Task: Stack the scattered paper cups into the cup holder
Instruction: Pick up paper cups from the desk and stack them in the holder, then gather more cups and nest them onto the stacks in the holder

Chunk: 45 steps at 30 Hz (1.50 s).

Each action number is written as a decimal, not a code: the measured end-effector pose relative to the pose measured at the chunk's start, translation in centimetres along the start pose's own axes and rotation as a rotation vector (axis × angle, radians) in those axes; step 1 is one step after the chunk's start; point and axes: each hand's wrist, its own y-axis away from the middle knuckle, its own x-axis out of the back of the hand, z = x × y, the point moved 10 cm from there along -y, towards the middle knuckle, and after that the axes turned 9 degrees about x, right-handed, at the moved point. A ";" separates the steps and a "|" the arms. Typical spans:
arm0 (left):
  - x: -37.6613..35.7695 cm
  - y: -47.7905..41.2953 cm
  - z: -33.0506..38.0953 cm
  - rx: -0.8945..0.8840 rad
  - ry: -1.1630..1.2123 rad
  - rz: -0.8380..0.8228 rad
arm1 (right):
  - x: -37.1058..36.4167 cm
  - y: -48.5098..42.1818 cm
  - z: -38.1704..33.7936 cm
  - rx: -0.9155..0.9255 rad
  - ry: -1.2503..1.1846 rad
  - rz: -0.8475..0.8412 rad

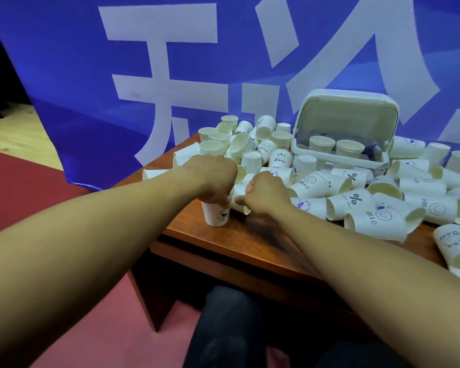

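Two cups sit in our white holder, dozens lie scattered; left hand grips an upright cup, right hand a tipped cup.

Left hand, right hand: curled, adjacent.

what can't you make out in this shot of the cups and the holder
1. Head view: the left hand covers the mouth of the upright cup, so any cups nested inside are hidden.
2. The right hand hides most of the tilted cup it grips.
3. The wall of the cup holder hides how deep its stacks go.
4. The right edge cuts off the table.
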 end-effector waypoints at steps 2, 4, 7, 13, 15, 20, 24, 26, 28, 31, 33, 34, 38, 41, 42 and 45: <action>-0.1 -0.1 -0.1 -0.005 -0.007 0.002 | -0.4 0.0 0.2 -0.038 -0.103 0.021; -0.1 -0.2 -0.3 -0.003 -0.016 0.007 | -0.4 0.0 0.0 -0.030 -0.140 0.044; 0.1 -0.4 -0.6 -0.010 -0.019 0.001 | 0.6 0.0 -0.9 0.024 -0.147 0.105; 2.2 -0.6 -1.1 -0.023 -0.041 0.063 | 5.3 0.7 -2.4 0.131 -0.191 0.297; 3.1 -0.6 -1.1 -0.013 -0.025 0.086 | 6.6 0.8 -2.7 0.165 -0.202 0.329; 4.2 -0.7 -0.7 -0.005 0.022 0.084 | 8.4 1.2 -2.6 0.200 -0.150 0.364; 5.1 -0.7 0.1 0.000 0.014 0.127 | 9.2 1.4 -2.2 0.212 -0.111 0.359; 5.6 -1.0 0.5 0.008 0.024 0.146 | 9.6 1.6 -2.2 0.226 -0.089 0.354; 6.3 -1.5 1.0 0.018 0.060 0.174 | 10.3 1.6 -2.2 0.240 -0.051 0.361; 7.7 -2.3 2.0 0.021 0.079 0.253 | 12.1 1.3 -1.9 0.251 0.015 0.384; 8.7 -3.3 3.3 -0.002 0.065 0.286 | 13.6 1.0 -1.1 0.244 0.059 0.402; 9.1 -3.8 3.8 -0.012 0.071 0.295 | 14.3 0.8 -0.8 0.241 0.076 0.411; 11.3 -6.9 6.6 -0.054 0.098 0.343 | 17.5 -0.4 1.8 0.199 0.156 0.445; 13.1 -9.1 8.7 -0.085 0.122 0.400 | 20.0 -1.7 3.9 0.153 0.232 0.465; 13.6 -9.9 9.5 -0.099 0.128 0.412 | 20.9 -2.1 4.5 0.140 0.245 0.472; 14.6 -12.3 11.7 -0.150 0.143 0.420 | 22.9 -3.3 6.3 0.123 0.311 0.481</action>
